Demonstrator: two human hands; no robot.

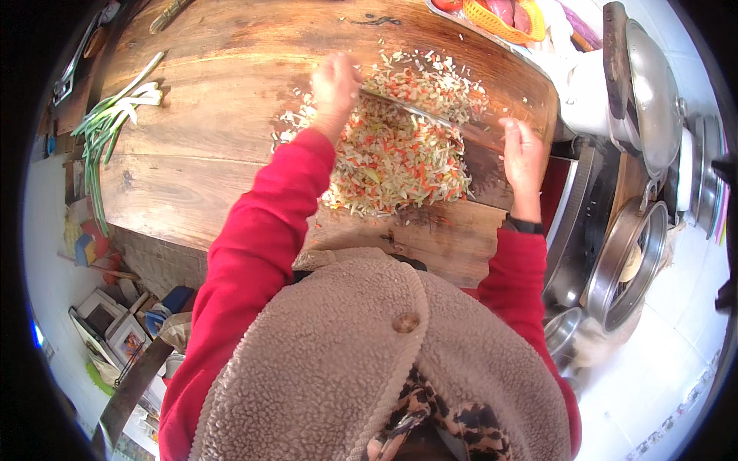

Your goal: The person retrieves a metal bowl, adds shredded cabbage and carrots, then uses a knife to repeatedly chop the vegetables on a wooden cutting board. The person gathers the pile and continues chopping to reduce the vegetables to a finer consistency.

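My left hand point(336, 86) is closed in a fist at the left end of a long knife point(406, 106), whose blurred blade slants down to the right. The blade lies across a spread heap of finely chopped vegetables point(398, 158), pale green-white bits mixed with orange-red ones. Beyond the blade's visible right part is my right hand point(522, 151), its fingers bent; whether it touches the knife cannot be made out. Under all this is a large wooden board point(213, 115), with chopped bits scattered around the heap.
A bunch of green onions point(118, 118) hangs over the board's left edge. An orange plastic basket point(507, 29) with red produce stands at the back right. On the right are a metal lid point(651, 98), a steel steamer ring point(605, 288) and a metal bowl point(564, 329).
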